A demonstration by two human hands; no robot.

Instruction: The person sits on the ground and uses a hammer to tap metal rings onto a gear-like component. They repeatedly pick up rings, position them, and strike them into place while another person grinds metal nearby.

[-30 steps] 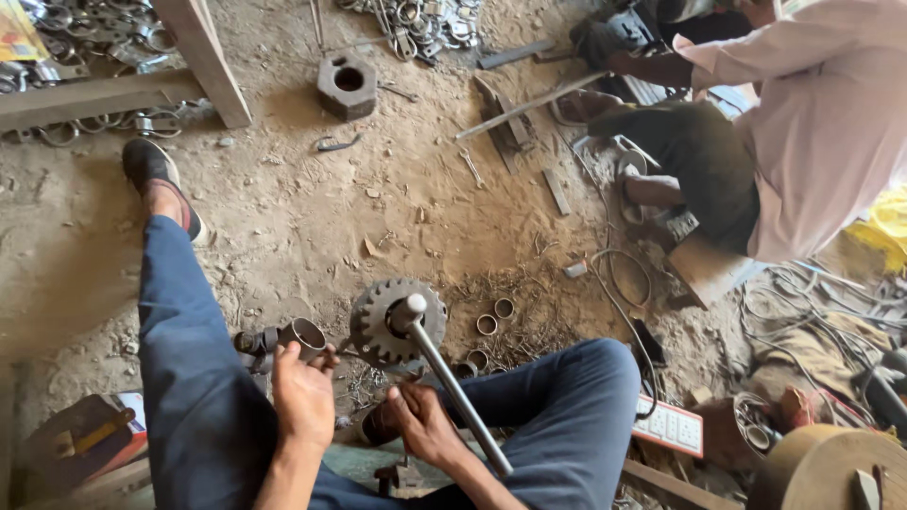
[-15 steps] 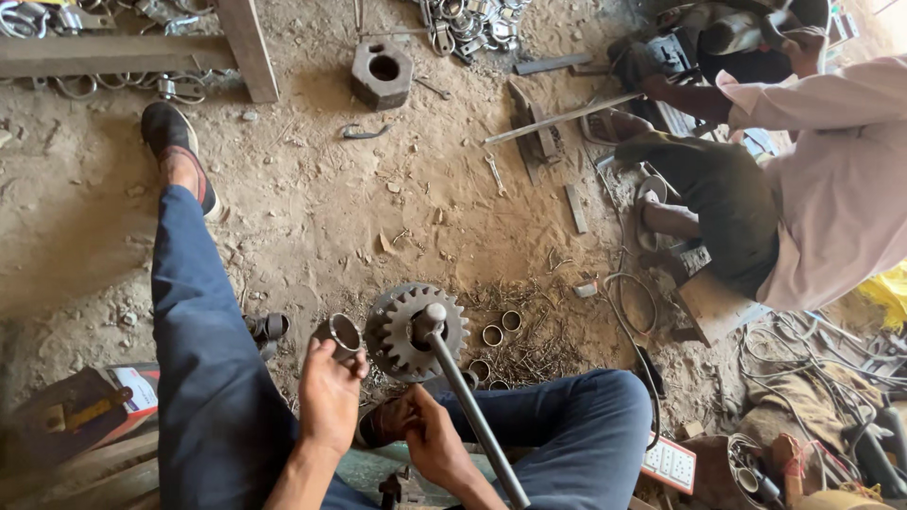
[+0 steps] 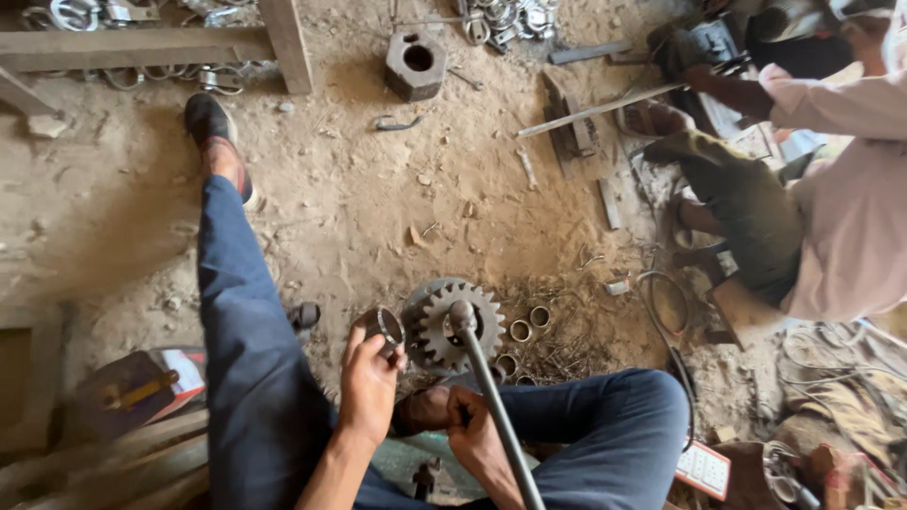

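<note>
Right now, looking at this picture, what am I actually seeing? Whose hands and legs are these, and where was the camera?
There is no machine here. The camera sits on a person's head and looks down, so the blue-trousered legs and both hands belong to that person, who sits on a dusty workshop floor.

The left hand holds a short metal ring up against a large toothed gear. The right hand grips a long steel rod whose top end rests at the middle of the gear.

Beside the gear lie several small metal sleeves and curly metal shavings. Further off sit a heavy block with a round hole and a wooden beam. At the right, another person in a pale shirt crouches over separate work.
</note>
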